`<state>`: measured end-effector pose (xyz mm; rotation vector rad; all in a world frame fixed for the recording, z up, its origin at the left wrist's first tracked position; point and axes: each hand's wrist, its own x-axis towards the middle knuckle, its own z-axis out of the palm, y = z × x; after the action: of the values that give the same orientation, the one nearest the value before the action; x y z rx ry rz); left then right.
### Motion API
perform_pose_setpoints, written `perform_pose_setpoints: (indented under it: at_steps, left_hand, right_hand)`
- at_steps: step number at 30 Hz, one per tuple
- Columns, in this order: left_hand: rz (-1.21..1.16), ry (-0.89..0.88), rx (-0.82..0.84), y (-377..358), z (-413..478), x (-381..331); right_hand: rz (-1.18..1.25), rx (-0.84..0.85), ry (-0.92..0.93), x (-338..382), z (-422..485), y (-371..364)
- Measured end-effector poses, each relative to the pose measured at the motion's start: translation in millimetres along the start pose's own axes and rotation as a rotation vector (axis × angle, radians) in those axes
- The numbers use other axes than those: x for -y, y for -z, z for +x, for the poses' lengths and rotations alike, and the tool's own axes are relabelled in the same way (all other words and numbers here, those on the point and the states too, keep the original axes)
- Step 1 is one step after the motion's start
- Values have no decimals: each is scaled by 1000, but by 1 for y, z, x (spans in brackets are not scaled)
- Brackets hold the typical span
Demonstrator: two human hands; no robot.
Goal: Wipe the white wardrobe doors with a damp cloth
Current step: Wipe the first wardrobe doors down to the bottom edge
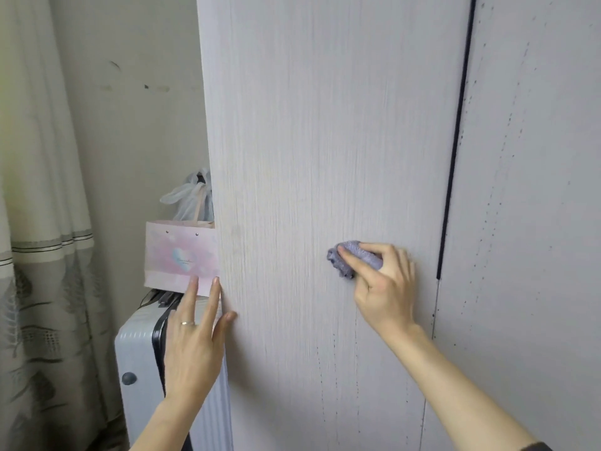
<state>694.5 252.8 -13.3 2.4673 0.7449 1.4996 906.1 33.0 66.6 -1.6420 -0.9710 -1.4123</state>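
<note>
Mid-wipe: right hand, fingers closed on bunched cloth, presses left wardrobe door. Left hand, fingers spread, braces door's left edge. Next likely: speckled right door.

1. Two white wardrobe doors: left door, right door.
2. One purple cloth.
3. Two hands: left hand, right hand.
4. One ring.
5. One pink paper bag.
6. One suitcase.
7. One plastic bag.
8. One curtain.
</note>
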Motion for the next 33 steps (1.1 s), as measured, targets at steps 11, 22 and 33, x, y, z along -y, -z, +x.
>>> perform_pose_setpoints:
  at_steps: [11, 22, 33]
  left_hand:
    - [226, -332, 130, -17, 0, -47]
    - [215, -313, 92, -40, 1, -40]
    - [189, -295, 59, -45, 0, -43]
  right_hand:
    - [-60, 266, 338, -27, -74, 20]
    - [-91, -168, 8, -72, 76, 33]
    - [38, -99, -233, -103, -97, 31]
